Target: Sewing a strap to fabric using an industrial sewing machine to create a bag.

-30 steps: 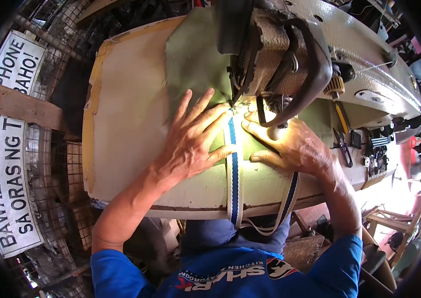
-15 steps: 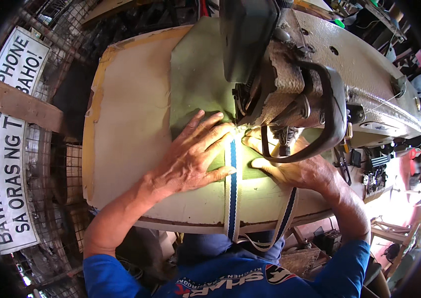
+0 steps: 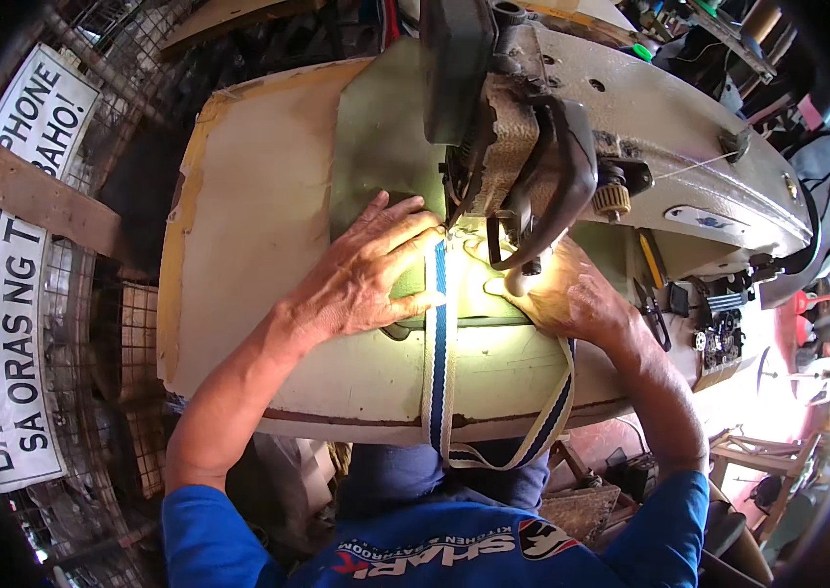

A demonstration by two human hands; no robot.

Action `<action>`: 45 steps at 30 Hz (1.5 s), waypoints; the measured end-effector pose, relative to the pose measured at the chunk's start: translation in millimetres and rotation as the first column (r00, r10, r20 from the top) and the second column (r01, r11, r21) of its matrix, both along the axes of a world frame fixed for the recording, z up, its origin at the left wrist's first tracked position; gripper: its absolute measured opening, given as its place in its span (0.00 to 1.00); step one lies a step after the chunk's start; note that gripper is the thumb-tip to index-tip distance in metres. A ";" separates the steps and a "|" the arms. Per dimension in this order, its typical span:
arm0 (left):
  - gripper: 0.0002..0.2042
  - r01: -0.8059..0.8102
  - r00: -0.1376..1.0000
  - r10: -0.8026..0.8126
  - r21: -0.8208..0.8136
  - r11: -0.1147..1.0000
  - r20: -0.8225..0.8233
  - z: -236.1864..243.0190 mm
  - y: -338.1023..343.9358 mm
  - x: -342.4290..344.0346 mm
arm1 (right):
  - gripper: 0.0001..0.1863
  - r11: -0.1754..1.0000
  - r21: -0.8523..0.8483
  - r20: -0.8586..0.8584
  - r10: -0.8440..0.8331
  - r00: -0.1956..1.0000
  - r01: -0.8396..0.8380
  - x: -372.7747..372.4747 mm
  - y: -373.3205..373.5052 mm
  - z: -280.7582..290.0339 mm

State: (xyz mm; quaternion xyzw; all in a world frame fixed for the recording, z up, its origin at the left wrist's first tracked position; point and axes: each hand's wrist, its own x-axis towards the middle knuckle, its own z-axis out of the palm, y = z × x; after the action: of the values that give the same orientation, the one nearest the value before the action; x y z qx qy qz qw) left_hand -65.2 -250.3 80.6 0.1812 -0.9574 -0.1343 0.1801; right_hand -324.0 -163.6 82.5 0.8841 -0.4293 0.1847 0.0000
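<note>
A blue-and-white woven strap (image 3: 440,338) runs from the sewing machine's needle area toward me, over the table edge, and loops back up near my right hand. Beneath it lies green fabric (image 3: 376,132), its near edge showing just below my hands. My left hand (image 3: 356,269) rests on the fabric left of the strap, fingers stretched out, fingertips and thumb touching the strap's side. On the right my right hand (image 3: 577,294) presses flat on the fabric, partly hidden by the curved black bar of the sewing machine (image 3: 572,69). Bright light washes out the needle spot.
The pale table (image 3: 248,196) has a worn taped edge at the left. Beneath the machine arm lie a yellow-and-black tool (image 3: 650,257) and dark thread snips (image 3: 652,316). A white sign (image 3: 28,265) hangs on wire mesh at far left.
The green fabric and strap have slid away from me under the machine, so the fabric's near edge sits farther up. Both hands have travelled along with them. The view has shifted slightly.
</note>
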 end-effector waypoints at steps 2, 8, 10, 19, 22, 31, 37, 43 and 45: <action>0.29 0.005 1.000 -0.005 -0.024 1.000 -0.004 -0.6 -2.8 0.5 | 0.09 0.999 0.051 -0.071 -0.006 0.997 0.009 -2.1 11.4 20.1; 0.31 0.007 1.000 -0.007 0.000 1.000 -0.013 -5.1 -6.5 2.1 | 0.22 0.912 0.123 -0.021 -0.393 0.919 0.392 -51.4 96.0 85.6; 0.32 0.003 1.000 -0.003 -0.024 1.000 -0.024 -5.4 -5.3 2.3 | 0.21 0.861 -0.006 0.079 -0.507 0.858 0.509 -84.3 119.9 101.6; 0.33 -0.015 0.999 0.018 -0.071 0.997 0.051 -7.2 -6.9 1.4 | 0.17 0.503 -0.316 -0.042 -0.855 0.518 0.804 -323.4 93.8 179.6; 0.34 -0.018 0.999 0.020 -0.043 0.999 0.032 -7.6 -7.2 0.9 | 0.18 0.580 -0.286 -0.247 -0.814 0.526 0.763 -439.6 57.5 175.9; 0.35 -0.033 0.998 0.035 -0.025 0.999 0.061 -8.0 -10.1 0.3 | 0.23 0.507 0.339 0.769 -0.634 0.077 0.793 -398.3 111.5 107.4; 0.30 0.005 0.982 -0.004 -0.005 1.000 0.187 0.3 -20.2 -0.7 | 0.17 0.076 -0.506 0.419 -0.849 0.322 0.859 -352.1 139.0 19.2; 0.25 -0.098 0.964 0.120 -0.101 0.990 0.239 -4.1 -84.9 -23.8 | 0.18 0.004 -0.378 0.497 -0.843 0.206 0.926 -245.5 164.5 49.5; 0.26 -0.126 0.973 0.136 -0.066 0.990 0.189 -17.8 -86.8 -17.6 | 0.22 0.405 -0.034 0.339 -0.855 0.392 0.914 -148.9 185.2 36.0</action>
State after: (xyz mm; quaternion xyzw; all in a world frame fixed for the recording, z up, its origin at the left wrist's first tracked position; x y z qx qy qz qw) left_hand -82.8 -337.2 62.9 0.2512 -0.9596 -0.0782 0.0999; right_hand -472.9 21.7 118.5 0.4767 -0.8078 0.3188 0.1364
